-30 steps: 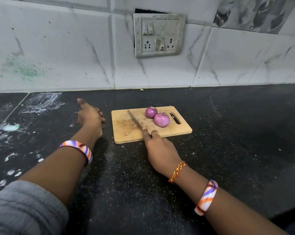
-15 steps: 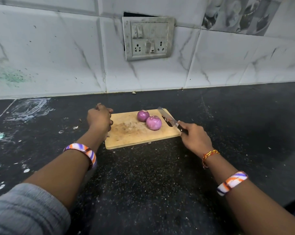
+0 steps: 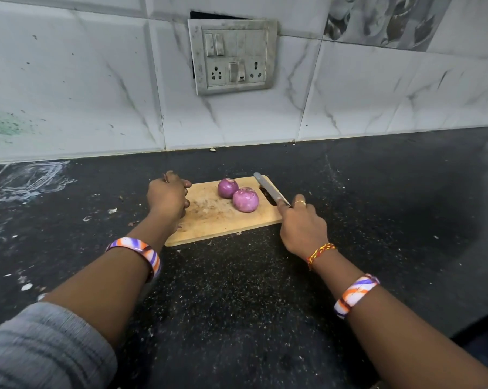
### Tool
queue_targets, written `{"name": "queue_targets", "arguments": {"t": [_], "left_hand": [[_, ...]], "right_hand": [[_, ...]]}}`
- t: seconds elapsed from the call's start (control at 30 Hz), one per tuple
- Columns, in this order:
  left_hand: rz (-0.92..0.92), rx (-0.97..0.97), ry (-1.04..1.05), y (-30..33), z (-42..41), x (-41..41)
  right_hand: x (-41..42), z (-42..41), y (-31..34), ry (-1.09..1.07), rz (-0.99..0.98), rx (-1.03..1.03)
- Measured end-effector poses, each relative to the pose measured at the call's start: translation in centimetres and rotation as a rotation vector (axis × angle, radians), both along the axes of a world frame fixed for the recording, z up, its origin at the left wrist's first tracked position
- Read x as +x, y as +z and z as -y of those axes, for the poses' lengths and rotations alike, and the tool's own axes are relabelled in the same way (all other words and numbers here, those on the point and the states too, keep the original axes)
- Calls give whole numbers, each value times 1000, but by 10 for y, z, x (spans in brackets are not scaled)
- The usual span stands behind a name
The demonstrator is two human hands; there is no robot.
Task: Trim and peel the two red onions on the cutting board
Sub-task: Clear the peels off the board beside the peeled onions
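Since half a second back, little has shifted: the right hand (image 3: 303,226) has edged slightly nearer the board, knife still angled up-left; the left hand (image 3: 168,196) stays at the board's left end.

Right hand's grip: fingers wrapped round the handle of a slim steel-bladed kitchen knife (image 3: 269,188), blade lying over the board's right end, above the handle slot, tip pointing to the upper left. Whether the blade rests on the wood or hovers cannot be told.

Left hand's grip: fingers curled loosely over the left edge of the pale rectangular wooden cutting board (image 3: 223,224); whether it pinches the board or holds nothing is unclear.

Two round red-purple onions sit touching near the board's far right, centre of the frame: the nearer onion (image 3: 245,200) in front, the farther onion (image 3: 227,188) behind and to its left. Both show pale, flattish tops; skins appear on.

Board lies on a black speckled stone worktop (image 3: 237,290); white marbled tiles and a grey switch-and-socket plate (image 3: 231,56) behind, upper centre.

Judgement: step in hand is bringing the knife to the first onion. Done well, the left hand should move off the board edge to pin the nearer onion, fingertips tucked, onion turned so root and stem ends face the blade; round onions roll, so steady it before cutting.
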State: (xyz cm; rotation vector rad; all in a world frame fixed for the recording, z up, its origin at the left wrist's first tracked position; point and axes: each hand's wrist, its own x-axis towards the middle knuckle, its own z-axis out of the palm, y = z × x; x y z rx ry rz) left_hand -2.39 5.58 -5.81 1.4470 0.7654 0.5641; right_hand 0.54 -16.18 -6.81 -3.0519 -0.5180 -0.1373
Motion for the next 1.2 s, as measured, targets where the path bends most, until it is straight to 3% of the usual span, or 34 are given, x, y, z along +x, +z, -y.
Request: {"name": "queue_targets", "arguments": {"t": [0.1,0.2,0.27,0.37,0.53,0.67,0.87,1.2], "left_hand": [[5,18,11,2,-5,-2],[14,38,45,5,-13,-6],[18,47,59,5,-18,-9],[10,73,68,3,-25,-13],[3,97,57,3,-35,-19],[22,146,33,9,-49,-22],[20,153,26,10,-65,-31],[-1,157,7,3,-64,-23]], "right_hand": [[0,-5,-3,-9,-69,-32],[-2,-7,6,-17,28,-40],[0,-12,17,36,126,20],[8,-35,29,171,97,123],[31,-89,29,304,9,-37],[49,-106,19,269,-61,-103],[46,-116,6,173,6,-5],[4,-187,17,97,-123,214]]}}
